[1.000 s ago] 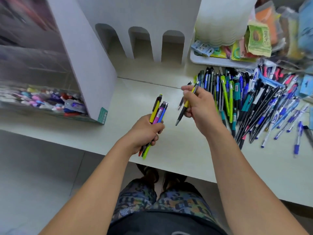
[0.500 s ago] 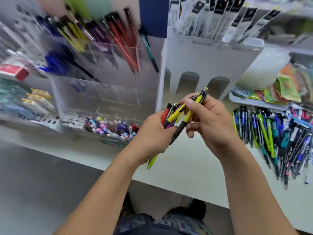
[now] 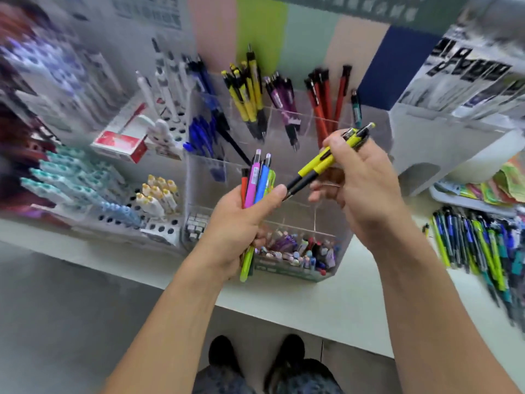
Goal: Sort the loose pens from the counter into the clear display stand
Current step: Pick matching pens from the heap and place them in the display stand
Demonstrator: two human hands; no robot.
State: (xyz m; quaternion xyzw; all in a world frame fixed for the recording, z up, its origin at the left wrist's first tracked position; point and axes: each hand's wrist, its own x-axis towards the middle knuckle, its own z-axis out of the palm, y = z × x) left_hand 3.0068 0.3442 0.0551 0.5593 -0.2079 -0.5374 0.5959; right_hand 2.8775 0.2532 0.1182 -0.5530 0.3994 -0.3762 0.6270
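— Pens in both fists: left hand (image 3: 241,223) grips a mixed bundle (image 3: 257,180), right hand (image 3: 360,177) pinches two yellow pens (image 3: 326,162) before the clear display stand (image 3: 284,132). Best approach?

— Match the far yellow compartment (image 3: 247,95), drop tips down. Half a second ago both hands touched; now they are apart. Loose pens (image 3: 477,245) wait right on the surface (image 3: 326,302).

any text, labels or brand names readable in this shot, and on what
None can be read.
Pink pen held in the left hand: label on barrel, too small.
Red and white box: print blurred.
Hanging packets at upper right: black markings, blurred.
Green strip on the front of the clear display stand: white marks, unreadable.
Sign on the wall at top: blurred.
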